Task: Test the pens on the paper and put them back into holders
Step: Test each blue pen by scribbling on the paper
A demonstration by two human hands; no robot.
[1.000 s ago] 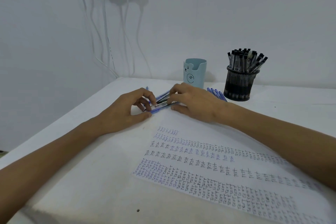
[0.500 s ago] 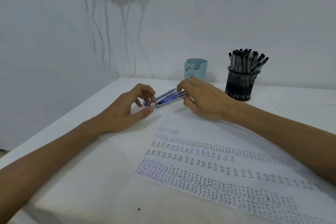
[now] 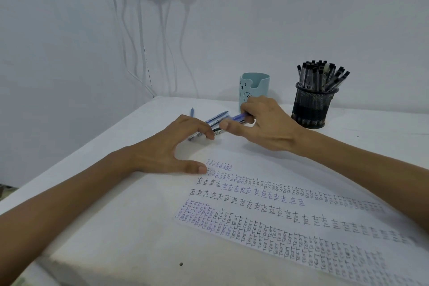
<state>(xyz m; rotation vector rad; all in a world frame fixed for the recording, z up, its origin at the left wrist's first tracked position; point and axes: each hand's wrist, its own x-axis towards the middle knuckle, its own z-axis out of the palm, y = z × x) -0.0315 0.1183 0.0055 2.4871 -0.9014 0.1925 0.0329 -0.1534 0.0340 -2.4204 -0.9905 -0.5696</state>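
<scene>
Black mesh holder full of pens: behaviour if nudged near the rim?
Black mesh holder likely top-heavy: its pens stand above the rim and fan right, so a high nudge may tip it. Wire mesh looks rigid, probably no flex. Pushed low, it likely slides on the table.

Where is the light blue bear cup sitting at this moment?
In the head view the light blue bear cup stands at the far edge of the table, just left of the black mesh holder and directly behind the right hand.
</scene>
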